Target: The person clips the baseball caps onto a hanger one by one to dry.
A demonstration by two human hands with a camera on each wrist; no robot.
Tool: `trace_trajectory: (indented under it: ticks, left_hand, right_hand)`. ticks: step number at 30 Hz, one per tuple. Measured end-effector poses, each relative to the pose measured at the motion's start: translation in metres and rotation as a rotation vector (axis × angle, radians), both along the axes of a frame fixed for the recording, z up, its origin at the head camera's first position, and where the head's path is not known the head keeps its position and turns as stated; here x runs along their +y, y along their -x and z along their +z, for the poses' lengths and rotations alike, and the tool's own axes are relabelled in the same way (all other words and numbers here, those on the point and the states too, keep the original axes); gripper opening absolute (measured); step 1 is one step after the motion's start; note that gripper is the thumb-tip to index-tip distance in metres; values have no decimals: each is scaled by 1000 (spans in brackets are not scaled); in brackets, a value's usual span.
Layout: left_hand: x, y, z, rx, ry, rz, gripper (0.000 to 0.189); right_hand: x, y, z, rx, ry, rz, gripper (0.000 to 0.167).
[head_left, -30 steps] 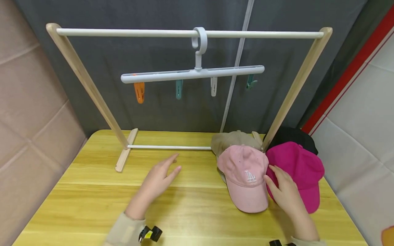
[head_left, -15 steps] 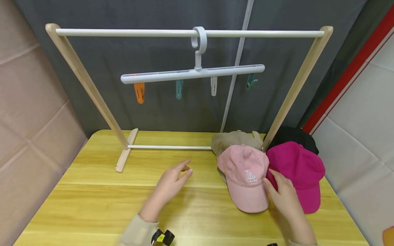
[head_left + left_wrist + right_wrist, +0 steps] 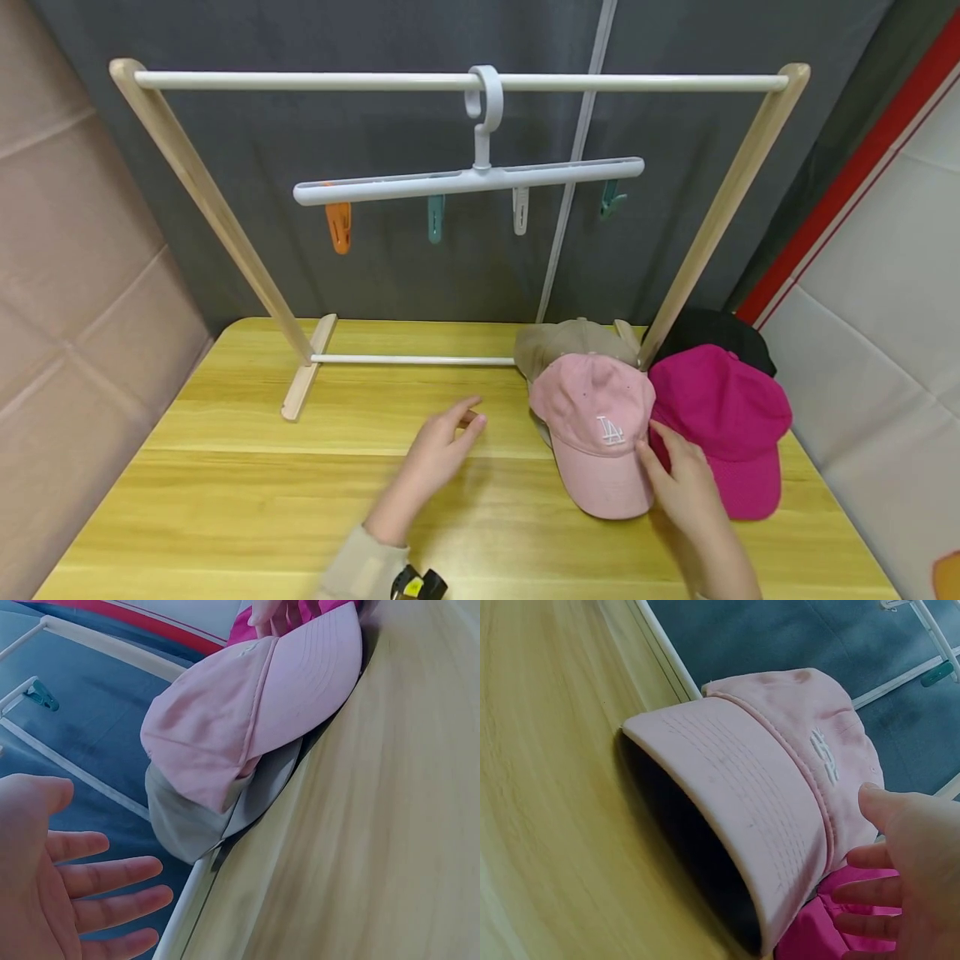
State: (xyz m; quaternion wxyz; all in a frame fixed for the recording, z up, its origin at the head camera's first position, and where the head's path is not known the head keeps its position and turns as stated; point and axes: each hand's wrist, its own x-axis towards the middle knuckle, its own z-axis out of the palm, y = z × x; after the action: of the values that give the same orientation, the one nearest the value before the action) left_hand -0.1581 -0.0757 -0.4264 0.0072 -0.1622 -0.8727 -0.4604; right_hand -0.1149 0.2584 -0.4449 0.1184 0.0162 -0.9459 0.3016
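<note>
A light pink cap point(image 3: 592, 425) with white letters on its front lies on a beige cap point(image 3: 555, 340), its brim toward the person. At its right side is my right hand point(image 3: 686, 483), thumb and fingertips right at the cap's edge, fingers loosely extended. The right wrist view shows that hand point(image 3: 915, 862) with fingers spread beside the crown. My left hand point(image 3: 442, 450) is over the table, left of the pink cap and apart from it; in the left wrist view its fingers point(image 3: 112, 877) are spread with nothing between them. A magenta cap point(image 3: 723, 408) lies just right of my right hand.
A wooden rack with a white top rail point(image 3: 300, 81) stands on the table point(image 3: 225, 483). From the rail hangs a white hanger point(image 3: 465, 181) with clips, among them an orange clip point(image 3: 340, 227). A black cap point(image 3: 705, 337) lies behind the rack's right leg.
My left hand has moved right across the table, toward the pink cap. My right hand has shifted slightly down and left along the cap's side. The caps have stayed put.
</note>
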Motion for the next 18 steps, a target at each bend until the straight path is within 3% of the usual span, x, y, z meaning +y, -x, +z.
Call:
trace_trajectory:
  ticks: [12, 18]
  left_hand:
    - [23, 0, -9, -21, -113, -66, 40]
    - [35, 1, -14, -67, -152, -95, 45]
  right_hand:
    - [-6, -3, -2, -40, 16, -33, 54]
    - [-6, -2, -5, -84, 36, -40, 58]
